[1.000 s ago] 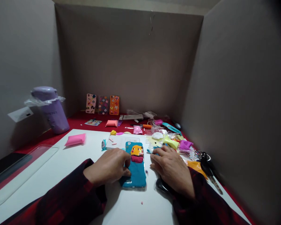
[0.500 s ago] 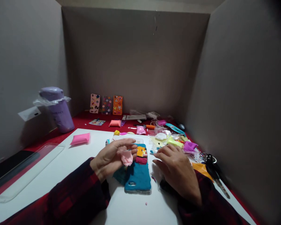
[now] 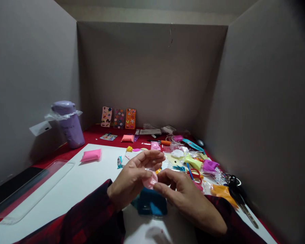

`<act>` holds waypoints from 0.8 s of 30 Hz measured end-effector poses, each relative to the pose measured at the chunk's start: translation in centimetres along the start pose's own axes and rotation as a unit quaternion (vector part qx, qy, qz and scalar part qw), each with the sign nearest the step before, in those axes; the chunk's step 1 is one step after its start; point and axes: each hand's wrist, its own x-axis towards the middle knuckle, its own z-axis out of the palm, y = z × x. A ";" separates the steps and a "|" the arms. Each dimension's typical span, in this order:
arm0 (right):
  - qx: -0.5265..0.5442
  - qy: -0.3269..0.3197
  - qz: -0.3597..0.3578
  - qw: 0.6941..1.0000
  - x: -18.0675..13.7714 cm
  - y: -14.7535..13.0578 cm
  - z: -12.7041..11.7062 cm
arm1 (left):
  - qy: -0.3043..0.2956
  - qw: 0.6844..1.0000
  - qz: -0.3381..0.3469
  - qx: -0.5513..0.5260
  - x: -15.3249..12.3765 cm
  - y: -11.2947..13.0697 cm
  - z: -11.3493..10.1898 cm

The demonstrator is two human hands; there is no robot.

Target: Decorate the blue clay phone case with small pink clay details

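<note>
Far left, a clear plastic case (image 3: pixel 35 192) lies partly on the white board (image 3: pixel 91 184); beyond it stands the purple bottle (image 3: pixel 72 130), and a bright pink packet (image 3: pixel 91 155) rests on the board to the bottle's right. Your left hand (image 3: pixel 132 178) is half open, palm turned inward: thumb bent onto the pink lump (image 3: pixel 150 180), the longer fingers stretched out above it, well clear of the thumb tip. The lump sits raised between your hands, over the blue phone case (image 3: pixel 152 205), whose upper part they hide. Your right hand (image 3: pixel 188 198) grips the lump's right edge, thumb and forefinger nearly closed on it; its other fingers are curled and mostly hidden, so their contact cannot be told. Just beyond your right hand lie red-handled scissors (image 3: pixel 197 176); farther right, an orange packet (image 3: pixel 223 194), then keys (image 3: pixel 241 200) near the board's edge.
</note>
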 end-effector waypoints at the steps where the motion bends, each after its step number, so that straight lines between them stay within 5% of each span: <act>1: 0.036 -0.014 0.001 0.999 0.0 0.2 0.3 | -0.003 1.000 0.000 0.020 -0.2 -0.1 0.2; 7: 0.112 0.012 -0.001 0.994 -0.9 1.2 0.9 | -0.029 0.997 -0.008 0.071 -0.9 -0.7 0.8; 13: -0.055 0.230 -0.091 0.967 -1.2 2.1 -0.4 | 0.118 0.979 0.075 0.149 0.1 -0.5 -0.2; 24: -0.091 0.287 -0.140 0.943 -1.1 3.5 -1.0 | 0.227 0.905 0.169 0.319 0.6 0.3 -1.5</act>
